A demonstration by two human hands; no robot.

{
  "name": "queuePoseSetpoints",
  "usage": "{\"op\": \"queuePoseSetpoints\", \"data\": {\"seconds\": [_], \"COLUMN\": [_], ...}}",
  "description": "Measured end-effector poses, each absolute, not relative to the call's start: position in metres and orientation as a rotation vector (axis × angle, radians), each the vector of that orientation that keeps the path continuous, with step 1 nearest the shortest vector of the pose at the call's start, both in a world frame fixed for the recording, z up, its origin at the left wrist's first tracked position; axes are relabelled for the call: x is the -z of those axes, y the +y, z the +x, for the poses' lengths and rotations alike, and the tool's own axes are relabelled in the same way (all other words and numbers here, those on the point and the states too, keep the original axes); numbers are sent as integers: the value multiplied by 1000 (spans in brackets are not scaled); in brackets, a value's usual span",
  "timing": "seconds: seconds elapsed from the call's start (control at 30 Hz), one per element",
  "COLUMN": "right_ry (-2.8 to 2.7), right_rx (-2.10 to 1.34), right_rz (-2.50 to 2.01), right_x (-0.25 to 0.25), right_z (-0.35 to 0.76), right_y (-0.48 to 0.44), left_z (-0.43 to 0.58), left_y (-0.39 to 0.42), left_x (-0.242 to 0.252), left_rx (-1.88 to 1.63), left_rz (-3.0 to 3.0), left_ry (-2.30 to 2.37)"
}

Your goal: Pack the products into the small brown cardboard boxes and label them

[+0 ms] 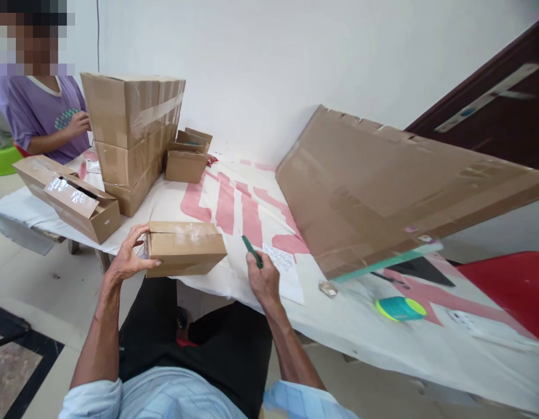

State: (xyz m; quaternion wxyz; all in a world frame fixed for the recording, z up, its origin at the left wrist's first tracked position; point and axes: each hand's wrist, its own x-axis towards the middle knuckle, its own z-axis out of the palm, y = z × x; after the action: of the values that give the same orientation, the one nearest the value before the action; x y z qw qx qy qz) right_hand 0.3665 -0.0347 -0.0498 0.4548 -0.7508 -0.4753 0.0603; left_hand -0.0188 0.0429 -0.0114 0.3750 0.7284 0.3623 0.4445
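My left hand [129, 259] grips the left end of a small taped cardboard box [184, 247] that lies at the near edge of the table [374, 331]. My right hand [264, 279] is closed around a green pen [252, 251], its tip over a white sheet of paper [286, 270] with writing on it, just right of the box.
A large flattened cardboard sheet [382, 186] leans on the right. A stack of taped boxes [132, 137], a small open box [187, 156] and a long box [68, 198] stand at the left. A green tape roll [400, 308] lies near the front. Another person in a purple shirt [38, 113] stands at the far left. A red chair [513, 285] sits right.
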Motion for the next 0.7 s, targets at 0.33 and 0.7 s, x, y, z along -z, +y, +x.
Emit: {"op": "queuePoseSetpoints", "data": {"seconds": [0.33,0.7], "right_ry": [-1839,-2339], "right_rx": [-615,-336], "right_rz": [-1258,-1133], "right_x": [-83,-127], "right_z": [304,278], "right_y": [-24,11], "left_z": [-16,-15], "left_y": [30,28], "left_x": [-1,-1], "left_rx": [-1113,-1121], "left_rz": [2003,2040], "left_ry": [885,847]}}
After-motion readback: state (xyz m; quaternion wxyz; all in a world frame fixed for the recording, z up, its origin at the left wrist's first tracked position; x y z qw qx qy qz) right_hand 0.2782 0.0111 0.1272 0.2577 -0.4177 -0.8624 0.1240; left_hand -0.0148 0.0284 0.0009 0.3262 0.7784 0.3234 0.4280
